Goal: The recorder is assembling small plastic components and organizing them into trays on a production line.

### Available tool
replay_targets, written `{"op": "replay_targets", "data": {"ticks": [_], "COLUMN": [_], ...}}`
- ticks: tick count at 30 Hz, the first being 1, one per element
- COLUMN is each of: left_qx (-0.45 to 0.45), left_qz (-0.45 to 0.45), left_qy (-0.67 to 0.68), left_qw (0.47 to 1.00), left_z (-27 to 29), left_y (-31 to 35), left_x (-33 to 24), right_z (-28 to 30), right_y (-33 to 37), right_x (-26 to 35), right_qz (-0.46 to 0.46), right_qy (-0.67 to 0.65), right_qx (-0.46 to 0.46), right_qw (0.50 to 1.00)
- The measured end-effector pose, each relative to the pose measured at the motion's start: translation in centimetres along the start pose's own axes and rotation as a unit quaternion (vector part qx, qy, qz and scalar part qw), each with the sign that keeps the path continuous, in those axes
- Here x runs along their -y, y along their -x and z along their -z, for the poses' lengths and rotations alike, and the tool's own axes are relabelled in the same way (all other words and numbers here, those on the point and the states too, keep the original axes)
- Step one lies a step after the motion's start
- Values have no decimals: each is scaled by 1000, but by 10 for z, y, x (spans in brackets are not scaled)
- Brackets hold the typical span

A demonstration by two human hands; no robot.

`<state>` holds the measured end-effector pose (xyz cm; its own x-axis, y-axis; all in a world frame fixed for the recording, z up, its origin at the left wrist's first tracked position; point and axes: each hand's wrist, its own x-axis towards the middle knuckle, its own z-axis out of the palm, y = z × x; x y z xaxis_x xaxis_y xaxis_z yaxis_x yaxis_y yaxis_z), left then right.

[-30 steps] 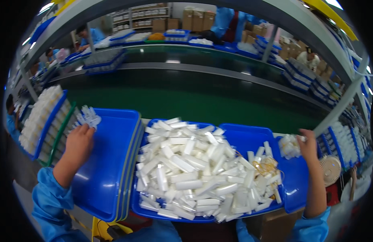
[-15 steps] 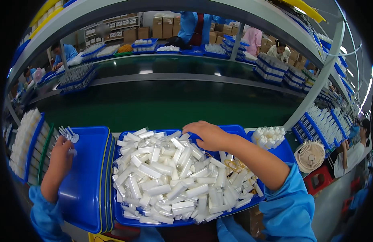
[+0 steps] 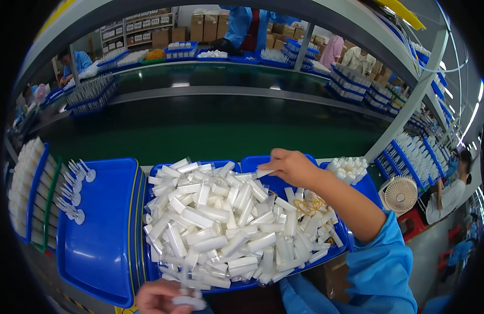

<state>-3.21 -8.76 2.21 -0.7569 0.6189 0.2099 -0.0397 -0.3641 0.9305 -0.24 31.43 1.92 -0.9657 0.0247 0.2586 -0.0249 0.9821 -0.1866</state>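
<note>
Low in the picture, by the near edge of the heap, my left hand (image 3: 157,297) is closed on a white plastic piece (image 3: 187,299) with a round base and a thin upright stem, slightly blurred. My right hand (image 3: 293,166) pinches the end of a white tube (image 3: 264,172) just beyond the heap's far right side. The heap of white tubes (image 3: 216,214), many with clear ends or sleeves, fills a blue tray (image 3: 163,166). More stemmed pieces (image 3: 73,191) like the held one lie along the left side of a stacked blue tray (image 3: 98,251).
Yellow rubber bands (image 3: 308,205) lie on the heap's right side. White pieces (image 3: 348,170) stand in a tray beyond it, near a beige fan (image 3: 400,195). Full racks (image 3: 30,193) stand at far left. A green conveyor belt (image 3: 216,131) runs behind; other people work around.
My left hand has moved from the stemmed pieces at the left to the near edge of the heap, carrying one. My right hand has shifted right and now holds a tube.
</note>
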Motion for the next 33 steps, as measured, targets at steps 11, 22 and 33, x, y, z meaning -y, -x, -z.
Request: {"op": "replay_targets", "data": {"ticks": [11, 22, 33], "left_qx": [200, 212, 257], "left_qz": [-61, -92, -113], "left_qy": [10, -19, -21], "left_qw": [978, 973, 960], "left_z": [-57, -83, -79], "left_y": [-28, -34, -35], "left_x": [41, 48, 57], "right_z": [37, 33, 61], "right_y": [94, 105, 113], "right_x": [94, 121, 126], "right_qz": [-268, -258, -212], "right_qy": [-621, -757, -498], "right_qx": [-36, -61, 9], "right_qw": [736, 597, 841]}}
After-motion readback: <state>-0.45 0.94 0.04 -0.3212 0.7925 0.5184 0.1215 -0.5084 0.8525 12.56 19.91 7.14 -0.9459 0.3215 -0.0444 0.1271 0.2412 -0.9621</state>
